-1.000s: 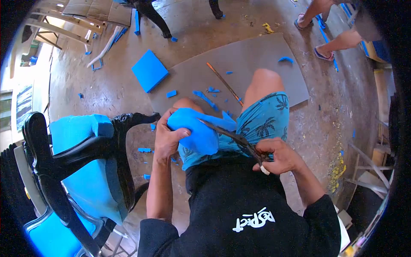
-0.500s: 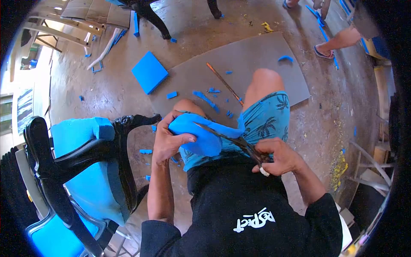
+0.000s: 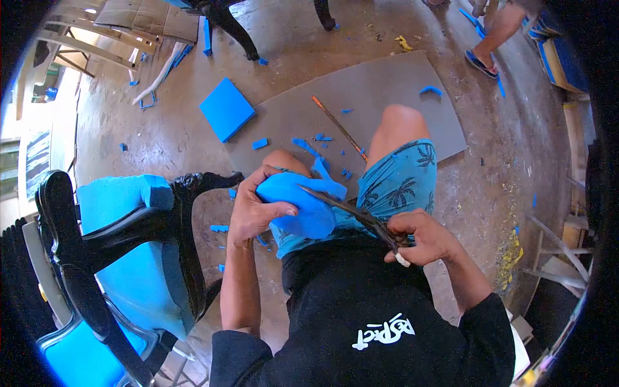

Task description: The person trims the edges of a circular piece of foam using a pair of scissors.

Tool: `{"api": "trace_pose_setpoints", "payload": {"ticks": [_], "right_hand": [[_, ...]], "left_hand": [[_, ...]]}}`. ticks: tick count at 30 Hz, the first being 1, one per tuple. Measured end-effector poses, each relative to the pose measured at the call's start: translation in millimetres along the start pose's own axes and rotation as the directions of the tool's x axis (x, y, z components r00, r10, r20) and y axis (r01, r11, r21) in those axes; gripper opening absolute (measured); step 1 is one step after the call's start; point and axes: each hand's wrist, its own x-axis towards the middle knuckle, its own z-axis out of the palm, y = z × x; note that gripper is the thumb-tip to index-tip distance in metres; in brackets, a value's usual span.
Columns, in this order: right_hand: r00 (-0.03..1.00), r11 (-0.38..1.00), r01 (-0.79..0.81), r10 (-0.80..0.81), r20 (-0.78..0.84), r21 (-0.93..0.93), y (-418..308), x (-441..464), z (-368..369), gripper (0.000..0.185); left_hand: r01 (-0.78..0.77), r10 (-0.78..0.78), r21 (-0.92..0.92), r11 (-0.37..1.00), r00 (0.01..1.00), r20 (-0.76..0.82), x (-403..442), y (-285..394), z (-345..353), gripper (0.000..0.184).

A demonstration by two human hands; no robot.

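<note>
My left hand (image 3: 256, 209) grips a rounded piece of blue foam (image 3: 300, 213) above my lap, thumb on top and fingers around its far edge. In my right hand (image 3: 419, 238) are dark metal scissors (image 3: 361, 216), the fingers closed around the handles. The blades point left and lie against the right side of the foam. A thin blue strip (image 3: 320, 169) curls up at the foam's far edge beside the blade tips. Whether the blades are fully closed is hard to make out.
Blue scraps and an orange-brown stick (image 3: 335, 122) lie on a brown board (image 3: 387, 77) on the floor. A square blue foam block (image 3: 227, 109) rests at its left edge. A dark carved chair (image 3: 129, 238) with blue padding stands at my left. Another person's leg (image 3: 500, 35) is at the upper right.
The foam strip that stretched right along the blades has swung up and away from me, now standing at the foam's far edge. The other person's foot has shifted left and farther off.
</note>
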Motion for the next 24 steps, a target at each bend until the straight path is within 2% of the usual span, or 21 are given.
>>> {"api": "trace_pose_setpoints", "payload": {"ticks": [1,3,5,7,11,13,16,19,21,22,24], "right_hand": [[0.999,0.999,0.013,-0.011,0.03,-0.05,-2.2,0.2,-2.1,0.036],[1.0,0.999,0.012,-0.012,0.015,-0.041,-4.7,0.8,-1.1,0.038],[1.0,0.999,0.014,-0.014,0.003,-0.031,-4.3,1.5,-0.5,0.041],[0.997,0.996,0.073,-0.073,0.002,-0.057,-1.9,1.9,-0.8,0.04],[0.999,0.999,0.044,-0.044,-0.008,-0.029,-2.8,0.9,-0.4,0.04],[0.999,0.998,-0.034,0.037,0.038,-0.056,-2.7,-0.9,-2.3,0.034],[1.0,0.999,0.018,-0.017,-0.015,0.03,2.1,-1.5,3.1,0.024],[1.0,0.999,0.021,-0.02,-0.019,0.032,0.2,-0.6,2.9,0.021],[1.0,1.0,0.0,0.0,-0.013,0.009,-3.8,-0.5,1.6,0.022],[1.0,1.0,-0.019,0.019,-0.008,-0.014,-4.8,0.1,0.9,0.023],[1.0,1.0,-0.005,0.004,-0.018,-0.021,-3.5,1.7,1.9,0.023]], "left_hand": [[0.0,0.0,0.0,1.0,1.0,0.002,0.5,2.6,0.9,0.045],[-0.002,-0.007,0.151,0.989,0.998,0.061,1.8,9.7,3.6,0.046],[0.029,-0.046,0.18,0.983,0.995,0.089,3.0,13.0,4.0,0.047],[0.06,-0.085,0.209,0.976,0.99,0.113,3.3,14.2,3.3,0.048],[0.068,-0.098,0.235,0.97,0.988,0.12,5.1,19.0,4.5,0.048],[0.05,-0.082,0.252,0.967,0.99,0.119,5.6,19.4,3.3,0.047],[0.084,-0.121,0.267,0.96,0.984,0.128,5.5,16.6,-2.7,0.047],[0.057,-0.091,0.234,0.971,0.986,0.138,6.3,15.0,-2.0,0.054],[-0.061,0.06,0.09,0.994,0.998,0.015,6.2,7.2,-0.1,0.06],[-0.062,0.061,0.091,0.994,0.998,0.013,5.4,1.6,-0.7,0.06],[-0.073,0.05,-0.207,0.976,0.992,-0.112,2.6,-9.5,-2.7,0.063]]}}
